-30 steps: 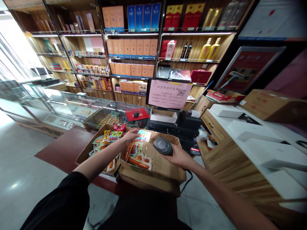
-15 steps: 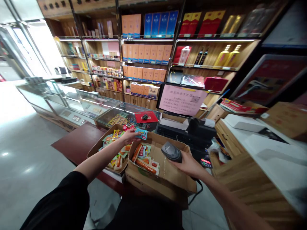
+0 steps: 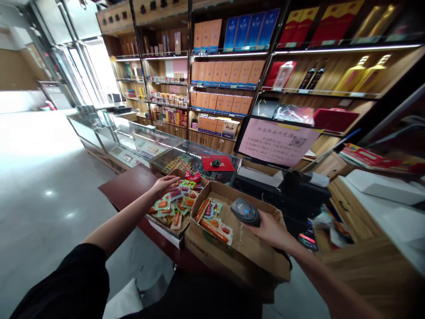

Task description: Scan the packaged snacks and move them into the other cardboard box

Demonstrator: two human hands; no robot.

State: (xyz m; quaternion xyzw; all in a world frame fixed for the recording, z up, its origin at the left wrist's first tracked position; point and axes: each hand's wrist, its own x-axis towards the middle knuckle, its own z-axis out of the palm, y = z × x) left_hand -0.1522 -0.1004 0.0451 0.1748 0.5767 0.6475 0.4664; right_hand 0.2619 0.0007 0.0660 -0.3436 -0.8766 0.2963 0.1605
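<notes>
My right hand [image 3: 270, 230] grips a dark grey barcode scanner [image 3: 245, 211] and holds it over the right cardboard box [image 3: 252, 252], which has a few sausage snack packets [image 3: 212, 221] at its left end. My left hand [image 3: 165, 184] hovers with its fingers spread and nothing in it above the left cardboard box [image 3: 166, 228], just over a pile of several colourful snack packets [image 3: 174, 206]. Both boxes rest on a dark red counter [image 3: 124, 190].
A cash register with a pink notice on its screen [image 3: 277, 141] stands behind the boxes. A glass display case [image 3: 142, 141] runs to the left. Shelves of boxed goods [image 3: 226, 71] and bottles fill the back wall. Wooden counter [image 3: 365, 248] at right; tiled floor at left.
My left hand has let go of the blue packet it held and has moved left over the left box. The view has swung to the left. My right hand keeps the scanner.
</notes>
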